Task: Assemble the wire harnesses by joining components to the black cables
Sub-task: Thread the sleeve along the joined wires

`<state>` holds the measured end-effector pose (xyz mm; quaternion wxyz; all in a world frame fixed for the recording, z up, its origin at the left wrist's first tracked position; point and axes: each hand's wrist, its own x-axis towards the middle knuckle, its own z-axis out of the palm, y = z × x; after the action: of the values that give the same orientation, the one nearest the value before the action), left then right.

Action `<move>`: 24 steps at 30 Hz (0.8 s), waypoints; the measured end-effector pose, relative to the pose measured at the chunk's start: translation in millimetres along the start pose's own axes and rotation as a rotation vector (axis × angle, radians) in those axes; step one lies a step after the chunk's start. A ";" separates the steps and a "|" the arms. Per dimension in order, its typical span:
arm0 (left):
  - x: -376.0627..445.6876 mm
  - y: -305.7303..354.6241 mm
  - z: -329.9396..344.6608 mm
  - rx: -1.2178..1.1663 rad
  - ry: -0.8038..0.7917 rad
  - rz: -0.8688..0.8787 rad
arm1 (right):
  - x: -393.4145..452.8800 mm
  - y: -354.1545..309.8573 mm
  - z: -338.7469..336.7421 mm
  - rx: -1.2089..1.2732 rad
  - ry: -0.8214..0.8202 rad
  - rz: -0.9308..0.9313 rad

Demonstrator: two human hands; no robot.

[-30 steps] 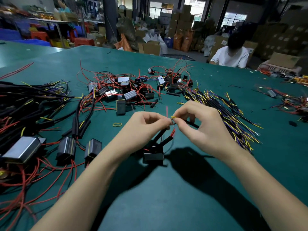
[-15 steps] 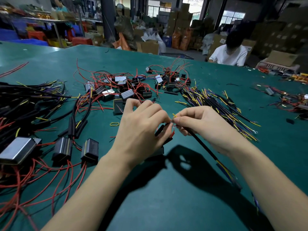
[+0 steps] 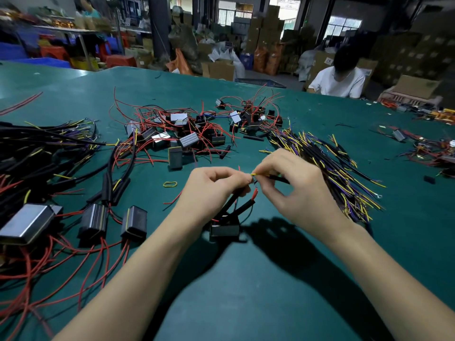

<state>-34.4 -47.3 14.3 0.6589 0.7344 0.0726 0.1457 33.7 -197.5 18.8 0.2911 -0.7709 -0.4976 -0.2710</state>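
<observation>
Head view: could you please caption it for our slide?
Both hands, left and right, pinch wire ends together above a black component.

near side: bare green counter (image 3: 258,291) under both forearms, free room
left: finished harness heap (image 3: 37,168) and black boxes (image 3: 134,223) block
ahead: pile of red-wired components (image 3: 182,136) blocks
right: black cable bundle (image 3: 327,166) just beside right hand (image 3: 293,188)
far right: open counter past the bundle, then a small wire heap (image 3: 428,151)

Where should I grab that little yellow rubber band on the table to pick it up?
Pinch the rubber band from straight above, at the middle of one long side. It lies flat on the green table as a thin stretched loop, so only the top can be reached. Nothing touches it; the left hand is beside it.
</observation>
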 end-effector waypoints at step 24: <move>2.8 -14.2 6.1 -0.013 -0.037 0.246 | 4.1 9.9 -11.8 0.808 -0.228 0.626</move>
<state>-28.6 -50.5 0.1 0.6421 0.7360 -0.0312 0.2122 42.9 -206.8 28.0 0.5765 -0.7335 -0.3365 0.1281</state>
